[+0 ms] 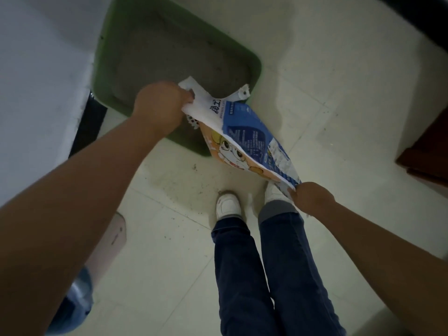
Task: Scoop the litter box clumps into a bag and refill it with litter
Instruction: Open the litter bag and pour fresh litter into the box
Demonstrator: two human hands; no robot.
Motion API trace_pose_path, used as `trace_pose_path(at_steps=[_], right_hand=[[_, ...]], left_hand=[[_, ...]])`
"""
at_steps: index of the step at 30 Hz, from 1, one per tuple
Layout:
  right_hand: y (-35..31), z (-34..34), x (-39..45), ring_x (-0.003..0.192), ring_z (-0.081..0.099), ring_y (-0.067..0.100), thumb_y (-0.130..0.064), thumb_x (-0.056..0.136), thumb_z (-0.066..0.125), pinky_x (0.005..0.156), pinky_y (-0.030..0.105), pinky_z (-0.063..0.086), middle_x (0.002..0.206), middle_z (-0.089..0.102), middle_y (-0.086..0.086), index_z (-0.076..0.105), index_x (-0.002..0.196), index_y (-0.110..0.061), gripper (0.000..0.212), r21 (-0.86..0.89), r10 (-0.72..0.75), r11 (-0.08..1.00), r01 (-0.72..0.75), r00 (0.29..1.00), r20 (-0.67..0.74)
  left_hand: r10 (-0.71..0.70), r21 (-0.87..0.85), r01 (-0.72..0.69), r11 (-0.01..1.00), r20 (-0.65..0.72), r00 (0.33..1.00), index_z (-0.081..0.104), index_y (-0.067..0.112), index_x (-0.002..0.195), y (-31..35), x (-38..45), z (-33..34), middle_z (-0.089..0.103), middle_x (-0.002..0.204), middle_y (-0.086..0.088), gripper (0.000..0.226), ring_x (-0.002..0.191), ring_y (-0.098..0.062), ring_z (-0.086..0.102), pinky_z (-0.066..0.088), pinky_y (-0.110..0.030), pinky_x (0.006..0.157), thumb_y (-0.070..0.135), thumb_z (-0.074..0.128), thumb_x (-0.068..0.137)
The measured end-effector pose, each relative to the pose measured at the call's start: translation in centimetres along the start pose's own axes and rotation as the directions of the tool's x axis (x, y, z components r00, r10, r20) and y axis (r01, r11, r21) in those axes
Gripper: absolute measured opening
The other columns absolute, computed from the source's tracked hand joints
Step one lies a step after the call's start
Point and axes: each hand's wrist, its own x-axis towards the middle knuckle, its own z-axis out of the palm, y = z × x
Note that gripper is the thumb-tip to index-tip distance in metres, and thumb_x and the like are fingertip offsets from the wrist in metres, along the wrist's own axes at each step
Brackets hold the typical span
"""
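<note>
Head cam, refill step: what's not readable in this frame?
- Bag mouth: faces away over the litter box; any pour or leftover litter unseen.
- Left hand grip: fingers wrapped in the bag's top edge.
- Right hand grip: fingertips hidden behind the bag's bottom corner.
- Bag print: too blurred to read.
- Litter box far corner: cut off by the top edge.
- Clumps: litter too dim to tell.

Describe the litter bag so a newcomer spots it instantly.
Find the green litter box on the pale tiled floor. Over its near corner, the left hand and right hand stretch the litter bag: the only blue-and-orange printed thing, with a cartoon face.
</note>
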Motion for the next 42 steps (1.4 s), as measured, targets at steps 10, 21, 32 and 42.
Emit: trace_pose_path(at_steps=[10, 21, 32, 42], right_hand=[[-6.8, -3.9, -4.4, 0.099, 0.059, 0.032, -0.036, 0.093, 0.050, 0.081, 0.039, 0.046, 0.105, 0.060, 0.019, 0.057, 0.110, 0.002, 0.042, -0.025, -0.303, 0.941, 0.338, 0.806, -0.509], [-2.4, -3.7, -3.7, 0.035, 0.058, 0.028, 0.012, 0.034, 0.086, 0.027, 0.020, 0.040, 0.044, 0.057, 0.015, 0.059, 0.050, -0.001, 0.034, -0.349, -0.520, 0.835, 0.425, 0.818, -0.247], [1.6, -3.0, -4.2, 0.025, 0.050, 0.019, -0.003, 0.060, 0.049, 0.028, 0.012, 0.033, 0.034, 0.050, 0.009, 0.051, 0.036, -0.004, 0.024, -0.123, -0.433, 0.897, 0.424, 0.795, -0.425], [3.4, -1.8, -14.0, 0.031, 0.051, 0.023, -0.017, 0.073, 0.051, 0.029, 0.018, 0.034, 0.040, 0.053, 0.007, 0.057, 0.045, -0.006, 0.031, -0.091, -0.254, 0.958, 0.272, 0.658, -0.709]], left_hand=[[0.327, -0.264, -0.438, 0.859, -0.375, 0.867, 0.073, 0.007, 0.060, 3.7, -6.2, 2.2, 0.069, 0.055, -0.008, 0.030, 0.044, -0.020, 0.065, 0.046, -0.020, 0.037, 0.015, 0.044, 0.060], [0.218, -0.149, -0.204, 0.968, 0.083, 0.973, 0.035, 0.019, 0.141, 5.4, -5.6, 3.2, 0.035, 0.144, -0.003, 0.059, 0.135, -0.020, 0.029, 0.022, -0.034, 0.107, 0.008, 0.053, 0.085], [0.235, 0.020, -0.242, 0.970, 0.184, 0.955, 0.042, 0.010, 0.138, 6.8, -3.4, 1.4, 0.050, 0.132, -0.017, 0.042, 0.123, -0.030, 0.043, 0.034, -0.038, 0.099, 0.009, 0.037, 0.097], [0.416, 0.050, -0.453, 0.890, 0.322, 0.851, 0.056, 0.005, 0.118, 16.4, -8.5, 0.5, 0.057, 0.123, -0.011, 0.033, 0.114, -0.026, 0.053, 0.042, -0.036, 0.094, 0.016, 0.029, 0.101]])
